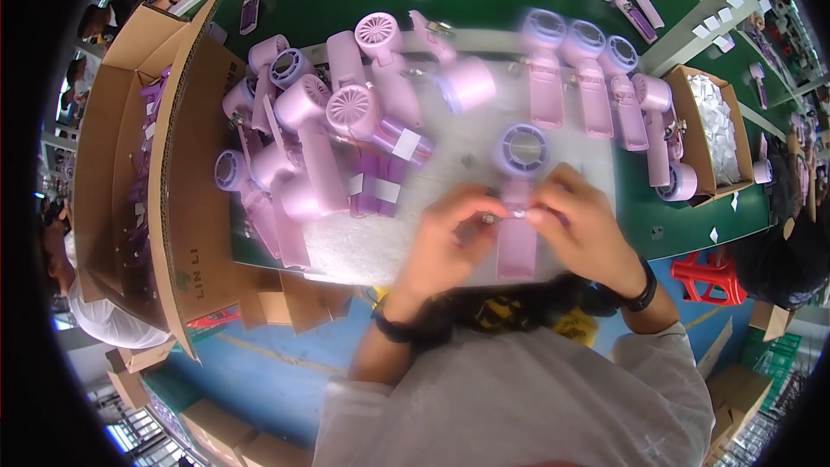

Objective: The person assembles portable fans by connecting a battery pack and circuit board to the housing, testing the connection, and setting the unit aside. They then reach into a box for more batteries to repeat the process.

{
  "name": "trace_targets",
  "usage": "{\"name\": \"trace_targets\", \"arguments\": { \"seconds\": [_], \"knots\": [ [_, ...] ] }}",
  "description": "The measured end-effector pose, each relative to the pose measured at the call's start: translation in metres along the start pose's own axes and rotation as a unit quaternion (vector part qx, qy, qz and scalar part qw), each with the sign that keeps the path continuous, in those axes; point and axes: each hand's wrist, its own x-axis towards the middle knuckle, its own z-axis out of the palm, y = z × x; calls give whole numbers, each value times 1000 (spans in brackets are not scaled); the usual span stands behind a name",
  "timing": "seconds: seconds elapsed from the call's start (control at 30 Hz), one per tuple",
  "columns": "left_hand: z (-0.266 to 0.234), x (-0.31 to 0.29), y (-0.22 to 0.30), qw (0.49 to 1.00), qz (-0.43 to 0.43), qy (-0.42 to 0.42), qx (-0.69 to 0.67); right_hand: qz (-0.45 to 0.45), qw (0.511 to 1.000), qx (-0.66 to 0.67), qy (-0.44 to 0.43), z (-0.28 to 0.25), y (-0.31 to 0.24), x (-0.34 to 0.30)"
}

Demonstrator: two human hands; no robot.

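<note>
A pink handheld fan with an open handle shell (pixel 516 252) lies in front of me, its lilac-ringed round head (pixel 525 149) pointing away. My left hand (pixel 451 229) is closed, thumb and fingertips pinching at the left side of the fan's neck, by a small metallic part (pixel 489 218). My right hand (pixel 584 223) is closed too, its fingertips pressed on the neck from the right. The fingers hide most of the neck, and any tiny part between them cannot be made out. Several purple battery packs with white labels (pixel 378 186) lie to the left.
Pink fans (pixel 303 134) lie piled at the left of the white foam mat (pixel 363 246); more fan bodies (pixel 592 78) stand in a row at the back right. A tall cardboard box (pixel 199 182) borders the left, a carton of white pieces (pixel 713 125) the right. A red stool (pixel 707 278) stands beyond.
</note>
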Motion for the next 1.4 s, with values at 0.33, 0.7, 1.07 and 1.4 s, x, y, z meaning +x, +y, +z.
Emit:
{"name": "trace_targets", "arguments": {
  "seconds": [0.33, 0.7, 1.07, 1.4],
  "knots": [
    [4, 1, 2, 997, -50, 21, -63, -109, 985, -133, 16, 7, 13, 0],
    [4, 2, 4, 998, -58, 21, 9, -168, 971, -163, 41, 4, 13, 4],
    [5, 3, 9, 991, -46, 13, -125, -29, 999, 18, -15, 0, 14, 2],
    [4, 1, 5, 991, -100, 12, -84, 75, 990, 72, -92, -8, 13, 0]
  ]
}}
